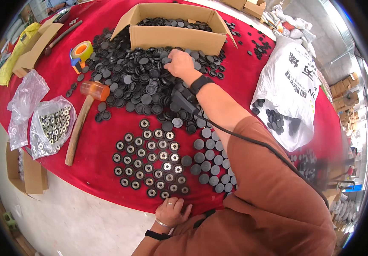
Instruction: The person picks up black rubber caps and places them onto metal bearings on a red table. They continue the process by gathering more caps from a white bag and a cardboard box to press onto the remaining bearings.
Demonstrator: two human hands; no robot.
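My right hand reaches to the far side of a heap of round black plastic caps. Its fingers are closed on a dark grey cap at the heap's top. My left hand, with a ring and a bracelet, rests at the near table edge, thumb apart from loosely bent fingers, holding nothing that shows. Just beyond it, several black caps with metal ring-shaped bearings in their centres lie in loose rows. To their right, plain grey caps are laid out, partly hidden by my right arm.
A cardboard box of caps stands behind the heap. Left lie a mallet, a tape dispenser and a clear bag of bearings. A white sack spills caps at right. A dark cable runs along my right arm.
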